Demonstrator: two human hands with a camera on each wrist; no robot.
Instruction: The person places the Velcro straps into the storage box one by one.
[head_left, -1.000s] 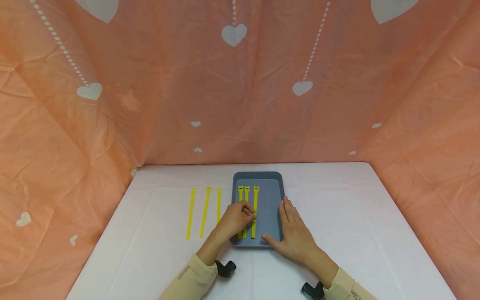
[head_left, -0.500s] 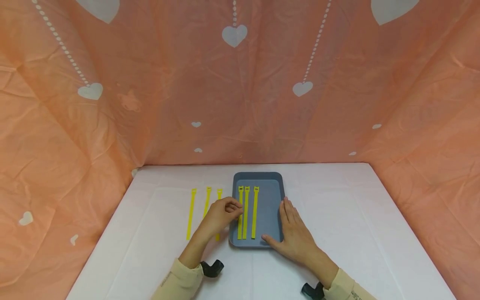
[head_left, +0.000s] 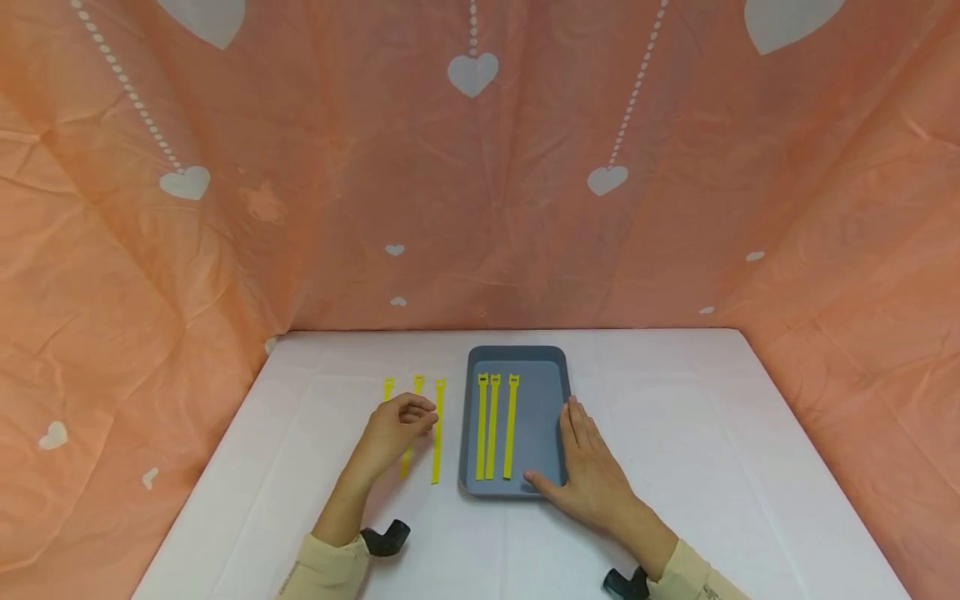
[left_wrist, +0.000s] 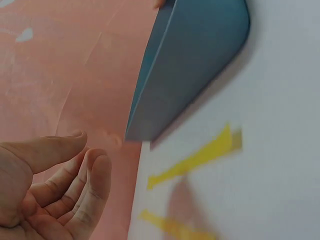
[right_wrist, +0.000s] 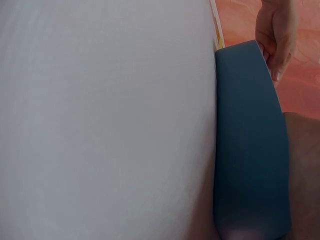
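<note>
A grey-blue tray (head_left: 517,355) lies mid-table with three yellow cable ties (head_left: 492,425) side by side in its left half. Three more yellow ties (head_left: 437,429) lie on the white table left of it. My left hand (head_left: 416,412) hovers over the two leftmost of these, fingers loosely curled, holding nothing; the left wrist view shows its empty fingers (left_wrist: 90,185) near a tie (left_wrist: 200,157) and the tray (left_wrist: 190,65). My right hand (head_left: 577,450) lies flat against the tray's right edge, thumb at the near rim; the right wrist view shows the tray wall (right_wrist: 250,140).
The white table (head_left: 675,400) is walled on three sides by an orange cloth with white hearts (head_left: 472,73). Black wrist mounts (head_left: 386,537) sit at both cuffs near the front edge.
My left hand has left the ties in the tray and moved left, out over the ties on the table. The right hand and the tray have stayed put.
</note>
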